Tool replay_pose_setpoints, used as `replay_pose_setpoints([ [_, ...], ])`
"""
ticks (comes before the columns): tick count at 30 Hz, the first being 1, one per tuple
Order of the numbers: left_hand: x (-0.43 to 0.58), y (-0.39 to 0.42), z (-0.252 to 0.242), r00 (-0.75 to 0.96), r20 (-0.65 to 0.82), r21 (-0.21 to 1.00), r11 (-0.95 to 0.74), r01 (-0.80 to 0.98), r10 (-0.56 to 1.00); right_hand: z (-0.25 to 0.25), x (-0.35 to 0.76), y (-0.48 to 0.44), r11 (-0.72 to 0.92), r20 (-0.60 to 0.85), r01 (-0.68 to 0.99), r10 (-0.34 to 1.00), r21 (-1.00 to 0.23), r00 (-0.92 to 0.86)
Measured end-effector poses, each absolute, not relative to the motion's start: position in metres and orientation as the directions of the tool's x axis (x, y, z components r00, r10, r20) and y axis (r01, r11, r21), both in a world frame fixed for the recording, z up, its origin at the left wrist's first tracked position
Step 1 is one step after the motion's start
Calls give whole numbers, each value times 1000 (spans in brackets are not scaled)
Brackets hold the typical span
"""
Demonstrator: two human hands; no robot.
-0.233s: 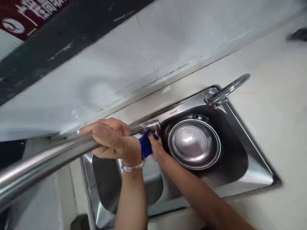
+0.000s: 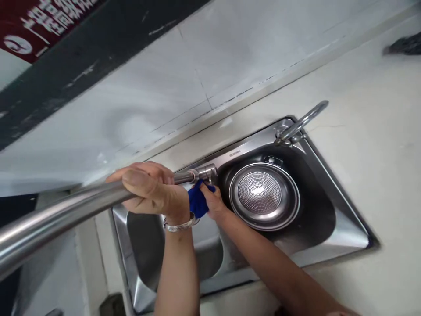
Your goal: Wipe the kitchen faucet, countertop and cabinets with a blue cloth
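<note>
At the far left we see a long, polished stainless-steel faucet spout point(image 2: 66, 210) running toward the camera. Our left hand point(image 2: 148, 191) is wrapped around it from above, fingers curled closed, a silver bangle point(image 2: 179, 225) on the wrist; we judge that this grip steadies the tube. Just to the right, our right hand point(image 2: 212, 202) is pinched shut on a small bright-blue cloth point(image 2: 197, 201), pressing it up against the underside of the spout's nozzle end point(image 2: 205, 172), so the cloth sits between the two hands, touching the metal.

Below lies a double-bowl stainless-steel sink point(image 2: 345, 232). Its left bowl is partly hidden by our forearms; in the right bowl sits a round steel dish with a perforated centre point(image 2: 264, 196). At the sink's far corner a second, curved steel tap point(image 2: 301, 123) arcs over the pale stone counter point(image 2: 378, 145). Behind it rises a grey-white tiled wall point(image 2: 197, 74) with a dark band and a red sign point(image 2: 36, 22) above. A dark object at the right edge is too blurred to identify.
</note>
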State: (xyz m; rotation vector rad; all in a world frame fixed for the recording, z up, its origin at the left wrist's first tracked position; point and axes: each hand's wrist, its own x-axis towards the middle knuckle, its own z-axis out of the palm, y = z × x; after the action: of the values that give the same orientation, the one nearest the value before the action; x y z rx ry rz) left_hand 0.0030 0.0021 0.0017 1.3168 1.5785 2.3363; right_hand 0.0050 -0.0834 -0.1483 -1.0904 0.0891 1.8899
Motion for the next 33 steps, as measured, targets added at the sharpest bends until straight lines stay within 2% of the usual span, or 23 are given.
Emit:
replay_pose_setpoints([
  [3,3,0,2,-634,605,788,-479,387,483,-145,9,-84,-606,-708,-680,683,-413,-178],
  [6,-2,1,5,-624,607,784,-501,367,492,-138,19,-85,-673,-772,-588,623,-448,-126],
  [11,-17,-16,-3,-586,552,828,-469,306,593,-120,57,-103,-676,-877,-645,481,-357,-19],
  [13,-20,-45,-22,-590,545,832,-470,294,596,-111,70,-117,-657,-854,-628,519,-418,27],
  [16,-15,-110,-63,-589,342,938,-305,165,733,-96,76,-140,-595,-715,-472,689,-651,117],
  [17,-13,-133,-76,-540,242,970,-206,127,806,-93,76,-146,-546,-632,-394,765,-739,127],
  [19,-8,-172,-96,-331,-33,997,56,59,943,-90,75,-157,-423,-467,-274,876,-864,121],
  [21,-6,-195,-105,-188,-189,969,214,125,964,-95,76,-162,-397,-430,-217,893,-892,135],
  [23,-9,-202,-107,-140,-311,921,335,201,940,-105,81,-163,-477,-504,-178,848,-861,166],
  [25,-14,-200,-106,-124,-443,868,459,188,888,-115,90,-162,-549,-561,-123,818,-827,123],
  [27,-21,-195,-108,-144,-524,836,539,104,839,-119,100,-161,-579,-582,-99,813,-809,-5],
  [29,-28,-193,-111,-230,-539,831,556,10,810,-119,110,-161,-581,-570,-102,813,-807,-123],
  [31,-33,-189,-116,-401,-501,851,521,-65,767,-118,117,-163,-536,-523,-100,842,-838,-132],
  [33,-37,-179,-120,-584,-419,888,447,-105,696,-120,122,-163,-501,-497,-91,866,-861,-60],
])
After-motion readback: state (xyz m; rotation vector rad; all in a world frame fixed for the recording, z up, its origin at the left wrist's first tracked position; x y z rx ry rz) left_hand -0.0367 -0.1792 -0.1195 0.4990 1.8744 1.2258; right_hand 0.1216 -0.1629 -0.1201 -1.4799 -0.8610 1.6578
